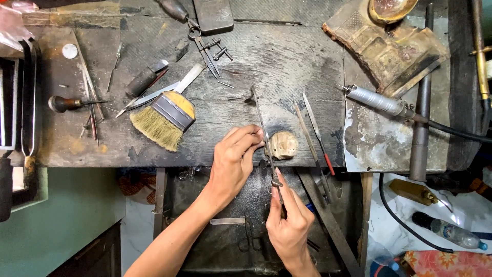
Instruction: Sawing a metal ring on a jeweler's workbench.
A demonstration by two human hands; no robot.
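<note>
- We see a jeweller's saw frame [266,141] lying lengthwise over the front edge of the dark workbench [287,61], just beside the worn wooden bench pin [283,144].
- Our right hand [288,223] is closed around the saw's handle end, thumb laid along the frame.
- Our left hand [233,161] has its fingertips pressed together at the frame, next to the pin — what they pinch is too small to tell.
- Two slim needle files [313,141] lie side by side just right of the pin, one with a red tip.
- Below the bench edge hangs a dark catch tray [225,205]; in it we make out a flat metal strip [227,221] and a pair of scissors-like pliers [249,237].
- Farther left on the bench rests a bristle brush [163,120] with a yellow handle, beside a graver with a round wooden knob [64,103].
- Up top lie dividers [205,48].
- To the right — a metal handpiece [376,100] with a black cable, and a battered block [389,48] carrying a shallow brass dish [392,9].
- On the floor at lower right lies a plastic bottle [448,231].
</note>
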